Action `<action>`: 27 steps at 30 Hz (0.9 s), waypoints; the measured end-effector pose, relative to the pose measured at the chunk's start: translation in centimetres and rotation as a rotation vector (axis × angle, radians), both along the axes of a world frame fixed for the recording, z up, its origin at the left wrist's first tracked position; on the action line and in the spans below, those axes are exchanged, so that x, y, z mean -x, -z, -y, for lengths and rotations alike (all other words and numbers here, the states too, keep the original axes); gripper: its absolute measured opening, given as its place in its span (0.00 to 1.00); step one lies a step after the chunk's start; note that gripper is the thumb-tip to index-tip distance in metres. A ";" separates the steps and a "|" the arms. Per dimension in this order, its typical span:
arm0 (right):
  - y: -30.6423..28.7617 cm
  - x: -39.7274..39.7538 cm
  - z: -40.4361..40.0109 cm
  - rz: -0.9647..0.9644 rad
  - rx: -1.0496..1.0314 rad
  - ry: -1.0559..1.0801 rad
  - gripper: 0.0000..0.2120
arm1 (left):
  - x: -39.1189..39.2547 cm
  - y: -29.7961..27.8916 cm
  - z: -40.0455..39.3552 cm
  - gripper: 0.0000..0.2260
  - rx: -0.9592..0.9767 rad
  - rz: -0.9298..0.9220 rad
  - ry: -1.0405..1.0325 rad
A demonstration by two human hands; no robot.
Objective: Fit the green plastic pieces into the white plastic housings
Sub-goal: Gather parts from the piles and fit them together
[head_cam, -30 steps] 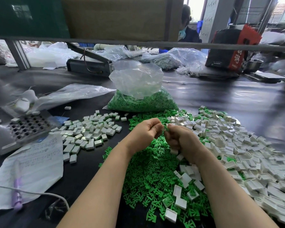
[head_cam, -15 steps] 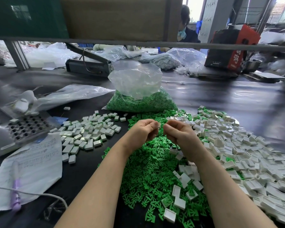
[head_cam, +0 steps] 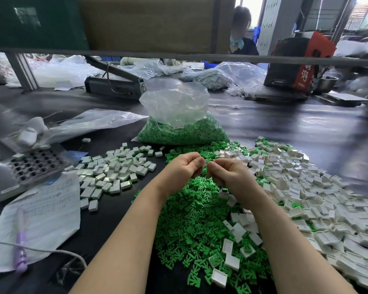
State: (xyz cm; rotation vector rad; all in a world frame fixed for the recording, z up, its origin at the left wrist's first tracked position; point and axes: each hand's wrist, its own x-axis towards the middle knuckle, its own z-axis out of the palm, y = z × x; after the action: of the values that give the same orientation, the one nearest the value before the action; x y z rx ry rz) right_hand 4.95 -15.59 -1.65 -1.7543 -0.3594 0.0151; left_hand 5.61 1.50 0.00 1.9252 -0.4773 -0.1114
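Observation:
My left hand [head_cam: 182, 167] and right hand [head_cam: 227, 174] meet fingertip to fingertip above the table, both with curled fingers. A small white housing [head_cam: 203, 163] shows between them, pinched from both sides. Any green piece in the fingers is hidden. Under my hands lies a heap of loose green pieces [head_cam: 191, 219]. To the right spreads a large pile of white housings [head_cam: 306, 187]. A smaller group of white blocks [head_cam: 115, 168] lies to the left. Behind the hands stands a clear bag of green pieces [head_cam: 183, 132].
At the left sit a perforated metal tray [head_cam: 32, 166], a written paper sheet [head_cam: 40, 219] with a purple pen [head_cam: 20, 247], and an empty plastic bag [head_cam: 89, 124]. A grey machine [head_cam: 115, 85] and more bags stand behind. A shelf bar [head_cam: 200, 57] crosses overhead; a person [head_cam: 241, 39] sits beyond.
Both hands stay nearly in place above the green heap. Their fingertips parted slightly, then closed together again around the small white housing.

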 end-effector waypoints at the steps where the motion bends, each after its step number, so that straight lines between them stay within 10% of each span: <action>1: 0.0 0.0 -0.1 -0.006 0.001 -0.008 0.16 | 0.0 0.0 0.0 0.14 -0.005 0.004 -0.007; 27: 0.5 0.0 0.6 -0.119 0.008 -0.174 0.17 | 0.2 0.2 0.0 0.12 -0.024 -0.096 0.081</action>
State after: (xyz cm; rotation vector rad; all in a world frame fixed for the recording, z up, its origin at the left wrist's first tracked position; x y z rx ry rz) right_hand 4.94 -16.17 -2.16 -1.7168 -0.4239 0.2448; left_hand 5.45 1.47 -0.24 1.9148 -0.4914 -0.2615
